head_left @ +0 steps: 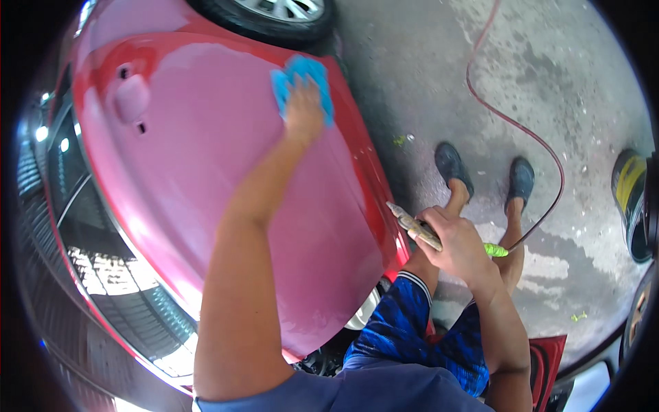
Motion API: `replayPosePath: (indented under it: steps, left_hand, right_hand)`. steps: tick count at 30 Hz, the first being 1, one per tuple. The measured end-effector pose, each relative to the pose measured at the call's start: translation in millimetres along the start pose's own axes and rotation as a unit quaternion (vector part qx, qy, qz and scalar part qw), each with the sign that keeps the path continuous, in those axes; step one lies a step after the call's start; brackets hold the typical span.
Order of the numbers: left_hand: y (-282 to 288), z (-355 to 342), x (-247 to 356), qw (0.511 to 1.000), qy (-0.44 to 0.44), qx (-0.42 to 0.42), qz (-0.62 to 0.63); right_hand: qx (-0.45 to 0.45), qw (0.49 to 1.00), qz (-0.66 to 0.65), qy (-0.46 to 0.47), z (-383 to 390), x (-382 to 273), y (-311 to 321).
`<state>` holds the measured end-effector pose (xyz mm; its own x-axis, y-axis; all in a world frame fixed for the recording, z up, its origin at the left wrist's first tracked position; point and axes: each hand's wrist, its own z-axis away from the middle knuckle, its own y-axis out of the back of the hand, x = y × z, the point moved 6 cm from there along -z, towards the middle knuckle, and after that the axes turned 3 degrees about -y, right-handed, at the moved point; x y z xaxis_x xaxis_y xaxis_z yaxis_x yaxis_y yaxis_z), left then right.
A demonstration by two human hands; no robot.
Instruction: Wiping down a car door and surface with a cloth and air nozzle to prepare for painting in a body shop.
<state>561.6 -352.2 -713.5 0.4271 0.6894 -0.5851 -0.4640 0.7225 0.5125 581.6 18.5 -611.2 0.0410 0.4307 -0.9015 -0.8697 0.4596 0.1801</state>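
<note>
Landmark: car door (329, 206), red, with a dull pink patch over most of its face. Nearest, beside the door's lower edge: blue shorts (391, 336), wearer standing close, presumably for reach across the panel. Right hand (449, 240) off that same door edge, fingers wrapped around an air gun (419, 229), nozzle toward the door, contact not confirmed; fist-like hold probably steadies it against the pull of its line. Behind that hand, away from the door, a green fitting (495, 250) joins a dark red hose (562, 176), looping over the floor (405, 75) well apart from the door, seemingly for slack and to spare the paint. Hands far apart from each other. Farther: left hand (304, 110) near the door's wheel-side end, laid over a blue cloth (320, 72), fingers extended, slightly spread; flat palm likely evens the pressure. Cloth lies between hand and door; any pinch on it, cannot tell. Handle recess (130, 99) near the door's upper edge, no handle fitted, perhaps for unobstructed access. Farthest: wheel (292, 24), just beyond the door's end
</note>
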Motion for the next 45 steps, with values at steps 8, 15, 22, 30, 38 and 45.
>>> replayPosePath:
  steps: [8,15,22,30,38,45]
  left_hand:
    - [51.3,92.8,-59.3,0.969,-0.007,-0.095,0.228]
    - [81.8,16.6,-327.4,0.928,0.370,0.021,-0.039]
    - [-64.0,3.3,7.0,0.945,0.127,0.053,0.295]
    - [70.8,274.4,182.0,0.854,-0.247,-0.222,0.401]
    - [120.6,120.1,-284.3,0.987,0.150,0.038,0.048]
    - [130.8,226.9,-91.6,0.976,-0.029,-0.039,0.211]
  right_hand:
    - [0.002,0.989,0.048,0.141,10.8,-107.6,17.6]
    - [-0.026,0.994,0.050,0.090,17.3,-96.2,11.3]
    - [0.003,0.996,0.022,0.083,7.1,-99.6,9.8]
    - [-0.098,0.993,0.049,0.037,74.4,-93.8,15.8]
    - [-0.054,0.998,0.004,0.040,75.7,-150.5,17.6]
    - [-0.001,0.999,-0.029,0.042,74.7,-195.8,33.4]
